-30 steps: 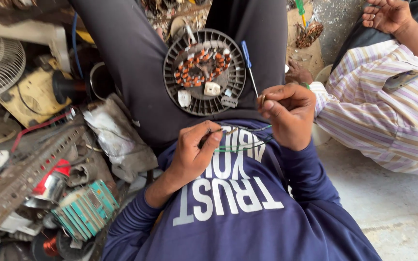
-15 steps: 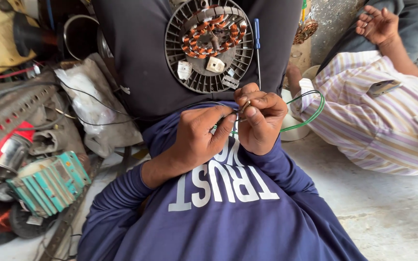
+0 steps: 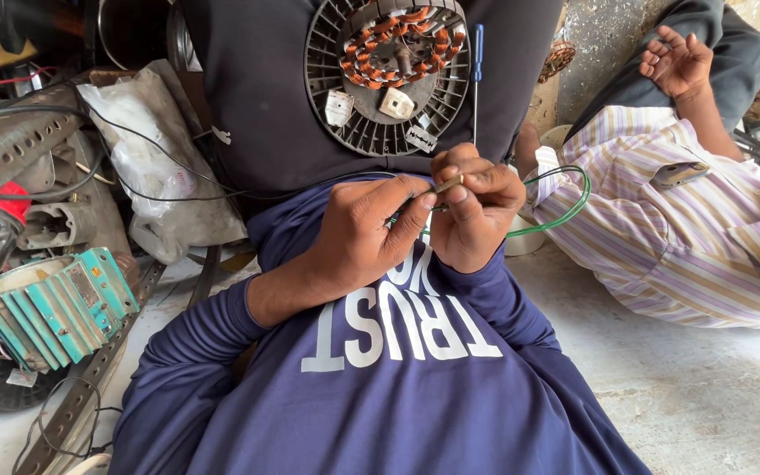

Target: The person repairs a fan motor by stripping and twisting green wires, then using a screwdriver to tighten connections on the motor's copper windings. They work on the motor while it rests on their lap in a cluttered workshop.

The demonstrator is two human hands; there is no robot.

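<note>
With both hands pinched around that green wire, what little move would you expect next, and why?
Probably a short twist or pull at the wire's end. The left hand and right hand meet fingertip to fingertip on the green wire, which loops loose to the right, while the blue screwdriver lies untouched beside the fan motor.

Green wire [image 3: 565, 211], blue-handled screwdriver [image 3: 478, 44], copper-orange fan motor [image 3: 387, 75] coils.

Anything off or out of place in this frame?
Nothing looks damaged or spilled. Both hands, left hand and right hand, pinch a thin green wire that loops off to the right. The fan motor sits on the lap with its copper windings exposed, a blue screwdriver beside it. The parts pile at left is cluttered.
</note>
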